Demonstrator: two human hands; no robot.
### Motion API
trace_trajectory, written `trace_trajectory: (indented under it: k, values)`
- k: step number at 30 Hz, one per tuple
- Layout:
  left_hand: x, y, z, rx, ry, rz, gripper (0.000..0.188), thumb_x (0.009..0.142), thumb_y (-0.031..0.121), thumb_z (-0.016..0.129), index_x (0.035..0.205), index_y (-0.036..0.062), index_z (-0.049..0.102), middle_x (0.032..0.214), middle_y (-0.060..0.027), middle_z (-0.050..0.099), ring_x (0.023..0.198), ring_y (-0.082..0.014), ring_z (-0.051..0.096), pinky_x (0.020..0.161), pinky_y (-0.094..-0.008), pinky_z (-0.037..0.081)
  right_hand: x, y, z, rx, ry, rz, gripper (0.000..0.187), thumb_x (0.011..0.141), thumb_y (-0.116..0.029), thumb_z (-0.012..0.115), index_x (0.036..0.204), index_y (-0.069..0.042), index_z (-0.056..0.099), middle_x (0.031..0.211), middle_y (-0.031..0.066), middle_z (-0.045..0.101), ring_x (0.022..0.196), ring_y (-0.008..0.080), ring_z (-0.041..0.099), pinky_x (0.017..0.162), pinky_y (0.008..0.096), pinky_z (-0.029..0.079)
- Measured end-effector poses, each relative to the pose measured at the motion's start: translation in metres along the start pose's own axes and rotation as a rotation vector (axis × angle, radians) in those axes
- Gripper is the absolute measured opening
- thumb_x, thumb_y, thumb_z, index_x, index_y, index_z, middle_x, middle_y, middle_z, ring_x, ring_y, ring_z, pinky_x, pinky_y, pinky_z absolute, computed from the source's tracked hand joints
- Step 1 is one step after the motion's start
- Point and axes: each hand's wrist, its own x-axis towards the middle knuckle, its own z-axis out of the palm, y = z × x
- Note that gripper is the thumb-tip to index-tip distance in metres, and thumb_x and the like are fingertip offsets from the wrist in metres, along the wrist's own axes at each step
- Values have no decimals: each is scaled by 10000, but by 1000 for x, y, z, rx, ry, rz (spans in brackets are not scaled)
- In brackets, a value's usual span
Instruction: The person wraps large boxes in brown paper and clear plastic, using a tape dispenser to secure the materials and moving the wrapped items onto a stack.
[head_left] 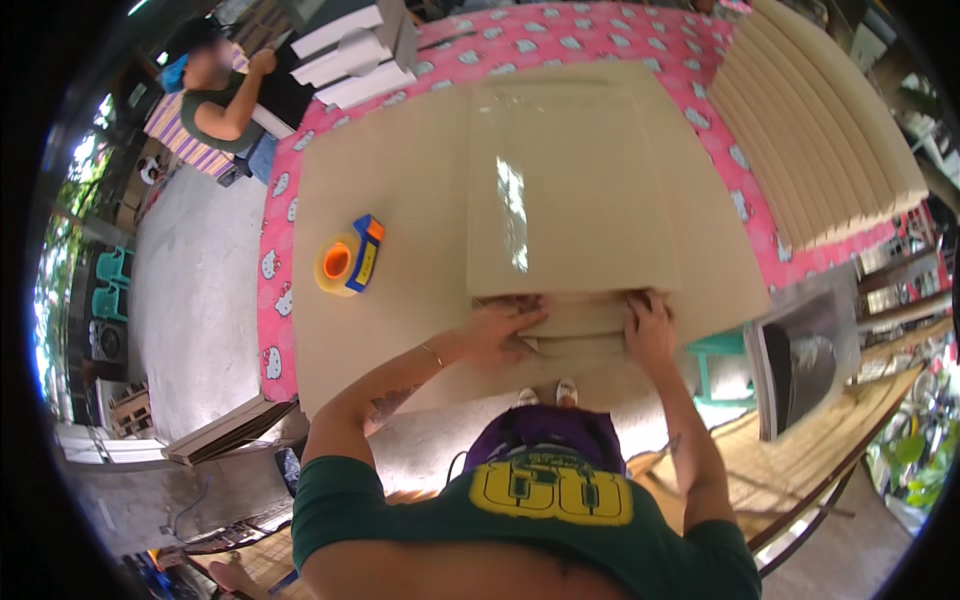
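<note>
A flat tan cardboard box [590, 190] lies before me, with shiny clear tape along its top. Its near end is open, and flaps [580, 318] show there. My left hand [500, 328] is at the left corner of that end, closed on the cardboard with its fingertips at the opening, slightly blurred. At the right corner, my right hand [650, 325] grips the edge, its thumb and fingers bent around the flap. Left of the box lies a blue and orange tape dispenser [350, 258] with a roll of tape, touched by neither hand.
A large cardboard sheet [400, 160] lies under the box on a pink patterned table cover [275, 265]. Folded cardboard [815, 130] is stacked at the far right, white boxes [355, 55] at the far left. Another person [225, 110] works beyond. A wrapped panel [805, 365] stands at right.
</note>
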Motion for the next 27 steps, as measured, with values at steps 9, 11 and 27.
trace_trajectory:
  k: [9,11,27]
  values:
    - [-8,-7,15,106,286,19,632,874,365,706,1383,47,507,1293,-201,594,1110,-370,625,930,-462,527,1,27,-13,133,75,-190,394,862,-111,595,1253,-142,634,1310,60,556,1179,285,572,1083,563,348]
    - [-3,-18,22,303,317,98,595,854,338,718,1336,42,530,1266,-193,612,1062,-355,653,903,-450,537,4,47,-22,54,49,-204,417,863,-110,596,1279,-142,611,1304,57,557,1191,258,568,1086,557,345]
    - [42,14,-4,525,547,67,269,815,162,730,1047,52,648,996,-115,646,945,-308,630,771,-453,525,-2,53,-14,-93,454,-72,293,912,-253,657,1159,-114,579,1161,82,583,1166,256,541,1008,427,396]
